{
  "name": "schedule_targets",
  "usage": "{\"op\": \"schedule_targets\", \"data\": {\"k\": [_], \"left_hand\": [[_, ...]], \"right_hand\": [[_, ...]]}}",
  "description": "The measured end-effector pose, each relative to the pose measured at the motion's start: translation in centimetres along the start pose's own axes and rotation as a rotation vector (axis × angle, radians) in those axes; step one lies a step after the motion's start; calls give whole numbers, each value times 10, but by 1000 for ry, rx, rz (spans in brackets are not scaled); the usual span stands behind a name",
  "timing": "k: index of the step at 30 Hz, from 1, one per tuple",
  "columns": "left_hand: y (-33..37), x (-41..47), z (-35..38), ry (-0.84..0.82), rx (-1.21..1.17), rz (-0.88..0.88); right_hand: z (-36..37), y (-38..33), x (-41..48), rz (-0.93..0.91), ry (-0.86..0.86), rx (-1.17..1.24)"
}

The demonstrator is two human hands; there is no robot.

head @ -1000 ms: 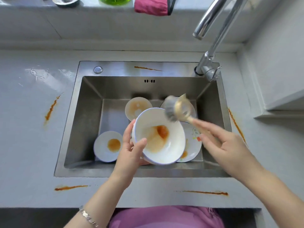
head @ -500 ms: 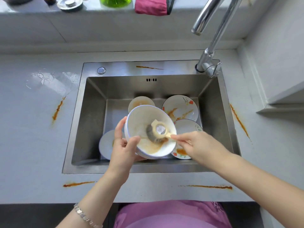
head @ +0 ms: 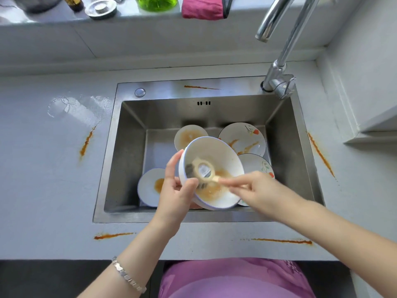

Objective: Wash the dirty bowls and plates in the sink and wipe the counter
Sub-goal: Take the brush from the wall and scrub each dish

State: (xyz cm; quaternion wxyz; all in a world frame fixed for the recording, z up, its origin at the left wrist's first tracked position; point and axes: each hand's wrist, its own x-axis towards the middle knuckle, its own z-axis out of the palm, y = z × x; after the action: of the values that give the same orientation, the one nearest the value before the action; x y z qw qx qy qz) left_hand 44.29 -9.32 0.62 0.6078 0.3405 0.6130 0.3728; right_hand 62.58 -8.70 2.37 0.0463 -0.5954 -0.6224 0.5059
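The fingers (head: 171, 166) of your left hand (head: 176, 196) curl round the rim of the white, blue-edged ceramic bowl (head: 221, 155), gripping it tilted above the stainless steel sink (head: 129, 160). The fingers (head: 238, 179) of your right hand (head: 262, 194) pinch the handle of the cream plastic dish brush (head: 203, 168), its round head inside the bowl against smeared brown sauce. I judge the job barely begun. This bowl is mid-scrub, while a sauce-smeared small white plate (head: 189, 134), two flower-painted white plates (head: 245, 136) and a brown-blotted white saucer (head: 148, 186) lie unwashed on the sink floor. The orange-brown streaks (head: 87, 143) on the pale grey desk (head: 43, 190) are unwiped. A small sticker (head: 205, 170) sits in the centre of the brush head, its print too blurred to read.
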Motion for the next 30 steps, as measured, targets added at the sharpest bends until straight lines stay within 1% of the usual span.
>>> {"op": "schedule_targets", "data": {"k": [2, 3, 6, 7, 10, 11, 13, 14, 17, 21, 23, 24, 25, 27, 29, 30], "left_hand": [[2, -1, -1, 10, 2, -3], [4, 1, -2, 30, 10, -6], [7, 2, -2, 49, 55, -6], [7, 1, -2, 37, 61, -2], [7, -1, -1, 13, 53, -2], [6, 1, -2, 20, 46, -9], [7, 3, -4, 34, 33, -24], [7, 3, -5, 31, 29, -29], [9, 2, -6, 20, 8, -38], [10, 3, -6, 41, 41, -59], [9, 1, -4, -22, 70, -81], [9, 0, -3, -62, 80, -100], [9, -2, -2, -95, 83, -118], [9, -3, -2, -111, 78, -138], [10, -2, -5, -59, 76, -132], [12, 0, -7, -17, 76, -117]], "right_hand": [[-5, 7, 4, 37, 77, -64], [-3, 6, 1, 25, 61, -75], [6, -3, -10, -35, -83, 21], [2, -4, -8, -30, -73, 42], [-9, 0, 0, -1, 51, 33], [-8, 1, -2, -9, 39, 15], [1, -2, -7, -21, -60, 23], [3, -2, -8, -25, -75, 21], [0, 6, -1, 16, 33, -21], [7, 2, -8, -57, -96, 14], [2, -5, -7, -92, -66, 47], [-2, -7, -3, -106, -17, 17], [-6, -7, 3, -114, 43, -70], [-13, -8, 12, -96, 126, -344], [-17, -3, 15, -64, 185, -601], [-20, 0, 15, -47, 191, -655]]}}
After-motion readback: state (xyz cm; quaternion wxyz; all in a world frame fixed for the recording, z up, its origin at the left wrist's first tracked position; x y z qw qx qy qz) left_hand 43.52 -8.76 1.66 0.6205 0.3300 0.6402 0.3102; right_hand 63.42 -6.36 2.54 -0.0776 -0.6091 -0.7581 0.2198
